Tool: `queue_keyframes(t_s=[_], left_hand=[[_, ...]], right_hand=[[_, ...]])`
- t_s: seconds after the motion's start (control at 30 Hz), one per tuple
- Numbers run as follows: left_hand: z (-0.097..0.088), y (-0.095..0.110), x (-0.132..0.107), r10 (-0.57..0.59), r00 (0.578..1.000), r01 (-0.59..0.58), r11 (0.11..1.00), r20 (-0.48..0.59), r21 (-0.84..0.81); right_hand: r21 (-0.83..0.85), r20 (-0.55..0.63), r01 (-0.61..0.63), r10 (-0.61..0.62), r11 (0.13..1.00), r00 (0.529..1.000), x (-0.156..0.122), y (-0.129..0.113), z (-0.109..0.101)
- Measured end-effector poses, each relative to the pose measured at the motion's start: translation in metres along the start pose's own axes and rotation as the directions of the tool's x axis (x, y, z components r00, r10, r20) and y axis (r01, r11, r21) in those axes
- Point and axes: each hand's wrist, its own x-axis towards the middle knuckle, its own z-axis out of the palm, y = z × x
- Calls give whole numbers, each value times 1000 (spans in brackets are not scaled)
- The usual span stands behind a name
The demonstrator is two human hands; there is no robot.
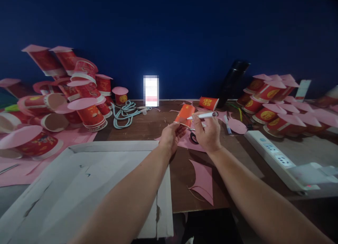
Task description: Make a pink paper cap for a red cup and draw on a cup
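My left hand point(171, 137) is closed on the lower end of a tilted red paper cup point(185, 113), which has small yellow marks. Pinched in my right hand point(209, 131) is a white marker pen point(203, 116), its tip pointing left against or just over the cup's side; I cannot tell if it touches. Under my hands lie scissors point(194, 136) with dark handles, partly hidden, on pink paper. Behind them another red paper cup point(209, 103) with gold characters lies on its side.
Stacked red cups with pink paper tops stand left point(91, 113) and right point(269, 85). A white box lid point(105, 146), a power strip point(269, 156), a coiled cable point(123, 115), a lit phone point(151, 91), a black bottle point(233, 80) and pink scraps point(204, 180) surround my arms.
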Motion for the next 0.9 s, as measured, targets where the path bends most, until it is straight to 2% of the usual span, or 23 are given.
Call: queue_keyframes(t_s=[0.13,0.37,0.9], left_hand=[[0,1,-1,-14,1000,14,1000,-12,-9],[0,2,0,-66,996,61,995,-58,-80],[-1,1,1,-71,996,68,996,-46,-62]], right_hand=[[21,13,-4,4,1000,1000,-1,-1,0],[45,-101,17,-12,999,995,2,-1,-3],[18,-31,-3,3,1000,1000,0,1,1]])
